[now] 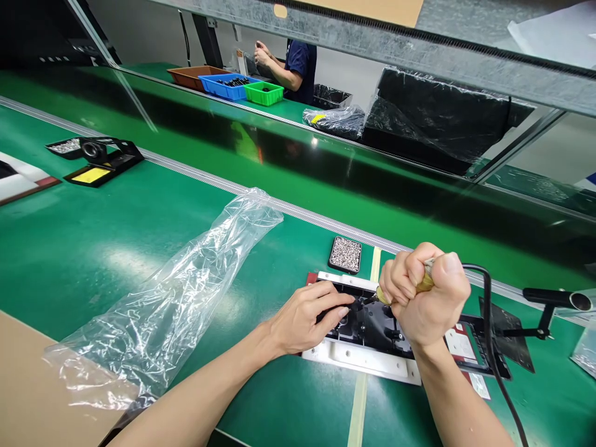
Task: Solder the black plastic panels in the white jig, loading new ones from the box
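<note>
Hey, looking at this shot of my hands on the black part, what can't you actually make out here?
Head view only:
- Tool tip: the right hand wraps the corded tool, hiding where it meets the black part.
- Left hand: its fingers cover whatever it presses.
- Small tray: the contents are too small to identify.
- Label: the print is unreadable.
- Stand: cut off by the right edge.
- Co-worker: partly hidden by the overhead rail.

A crumpled clear plastic bag [177,298] lies on the green bench mat [93,236]. Left of the bag and farther back stands a black soldering stand [100,158] with a yellow sponge. Well beyond the bag, across the bench, sit orange [189,76], blue [228,85] and green [263,93] bins, where a co-worker [291,65] sits.
</note>
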The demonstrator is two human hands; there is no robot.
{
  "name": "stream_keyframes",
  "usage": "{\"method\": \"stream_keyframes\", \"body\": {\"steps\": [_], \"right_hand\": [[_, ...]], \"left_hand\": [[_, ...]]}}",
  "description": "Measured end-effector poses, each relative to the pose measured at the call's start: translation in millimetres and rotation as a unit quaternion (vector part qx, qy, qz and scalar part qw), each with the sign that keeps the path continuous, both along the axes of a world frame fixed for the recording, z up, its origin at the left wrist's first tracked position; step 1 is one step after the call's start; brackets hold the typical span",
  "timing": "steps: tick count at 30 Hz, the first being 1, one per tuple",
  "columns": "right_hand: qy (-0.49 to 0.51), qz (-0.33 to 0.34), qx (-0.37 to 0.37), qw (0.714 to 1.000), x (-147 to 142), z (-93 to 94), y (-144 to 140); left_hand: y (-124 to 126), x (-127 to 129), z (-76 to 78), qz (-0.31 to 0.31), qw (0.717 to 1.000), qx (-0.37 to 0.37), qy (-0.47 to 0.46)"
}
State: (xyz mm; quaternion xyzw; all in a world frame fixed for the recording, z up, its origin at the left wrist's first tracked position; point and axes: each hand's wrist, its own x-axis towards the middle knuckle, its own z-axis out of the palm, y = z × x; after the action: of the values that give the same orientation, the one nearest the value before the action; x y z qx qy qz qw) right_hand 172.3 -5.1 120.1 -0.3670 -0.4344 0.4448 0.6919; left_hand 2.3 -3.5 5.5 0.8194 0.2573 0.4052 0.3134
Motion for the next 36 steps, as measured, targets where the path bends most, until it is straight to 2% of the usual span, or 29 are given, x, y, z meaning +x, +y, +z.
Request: {"method": "stream_keyframes", "body": {"steps": [36], "right_hand": [[0.009,0.006,-0.002,1.000,-0.6,-0.2,0.0]], "left_hand": [[-0.2,-0.3,0.7,0.002,1.000,0.000,0.004]]}}
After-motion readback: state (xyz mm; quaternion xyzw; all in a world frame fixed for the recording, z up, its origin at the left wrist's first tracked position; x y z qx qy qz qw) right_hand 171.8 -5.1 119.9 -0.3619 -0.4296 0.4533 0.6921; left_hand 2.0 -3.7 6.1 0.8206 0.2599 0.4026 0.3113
